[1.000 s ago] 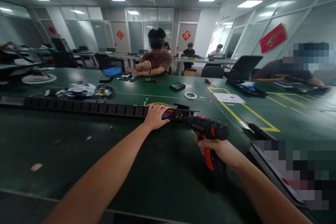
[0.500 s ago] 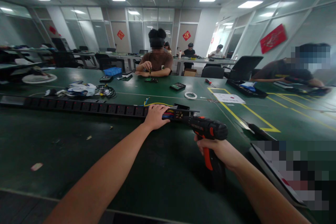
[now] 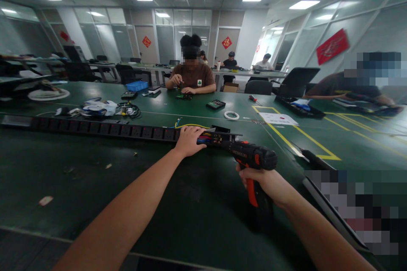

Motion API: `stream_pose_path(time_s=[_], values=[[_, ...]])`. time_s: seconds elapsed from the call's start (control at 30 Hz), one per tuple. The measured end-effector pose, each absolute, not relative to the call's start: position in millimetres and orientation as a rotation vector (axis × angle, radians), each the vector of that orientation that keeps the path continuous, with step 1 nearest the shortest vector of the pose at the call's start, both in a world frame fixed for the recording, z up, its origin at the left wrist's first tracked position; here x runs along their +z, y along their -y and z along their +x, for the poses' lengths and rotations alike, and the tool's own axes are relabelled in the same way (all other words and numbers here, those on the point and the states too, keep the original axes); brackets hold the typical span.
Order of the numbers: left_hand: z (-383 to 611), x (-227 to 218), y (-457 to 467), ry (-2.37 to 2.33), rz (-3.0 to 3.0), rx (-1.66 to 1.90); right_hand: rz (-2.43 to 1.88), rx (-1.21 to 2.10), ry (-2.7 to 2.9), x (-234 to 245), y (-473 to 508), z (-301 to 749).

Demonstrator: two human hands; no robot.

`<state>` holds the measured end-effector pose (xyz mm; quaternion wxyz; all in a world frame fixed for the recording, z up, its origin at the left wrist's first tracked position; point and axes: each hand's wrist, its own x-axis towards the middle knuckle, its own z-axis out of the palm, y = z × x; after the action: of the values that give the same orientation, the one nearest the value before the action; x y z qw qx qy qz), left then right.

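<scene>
A long black power strip [image 3: 101, 128] with a row of sockets lies across the green table. My left hand [image 3: 190, 140] grips it near its right end, fingers over the top. Just right of that hand the casing is open and shows red and blue wires [image 3: 205, 139] and a small circuit board [image 3: 217, 138]. My right hand [image 3: 262, 180] is wrapped round the handle of a black and orange cordless drill [image 3: 252, 155]. The drill's nose points left at the strip's open end; its tip is too dark to tell whether it touches. Yellow and blue wires [image 3: 190, 126] stick out behind the strip.
Behind the strip lie bundled cables [image 3: 129, 110], a white tape roll [image 3: 231, 115], a black boxed kit [image 3: 216, 104] and a screwdriver [image 3: 254, 99]. Another black tool [image 3: 313, 159] lies to the right. A co-worker [image 3: 192, 77] sits opposite, another person [image 3: 343, 78] at right.
My hands, the drill and the strip stay almost in place. The co-worker opposite has shifted their hands and straightened slightly.
</scene>
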<state>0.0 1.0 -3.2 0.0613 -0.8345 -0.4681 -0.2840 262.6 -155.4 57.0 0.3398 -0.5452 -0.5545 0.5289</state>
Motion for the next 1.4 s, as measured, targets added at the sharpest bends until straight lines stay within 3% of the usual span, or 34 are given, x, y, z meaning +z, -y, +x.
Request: stream_pose_path(time_s=[1.0, 1.4], values=[[0.9, -3.9, -1.7, 1.424, -2.522, -0.864, -1.479, 1.263, 1.558, 65.2, 157.6, 256.4], [1.1, -3.5, -1.7, 1.438, -2.519, -0.823, -1.397, 1.409, 1.422, 61.0, 156.9, 262.6]])
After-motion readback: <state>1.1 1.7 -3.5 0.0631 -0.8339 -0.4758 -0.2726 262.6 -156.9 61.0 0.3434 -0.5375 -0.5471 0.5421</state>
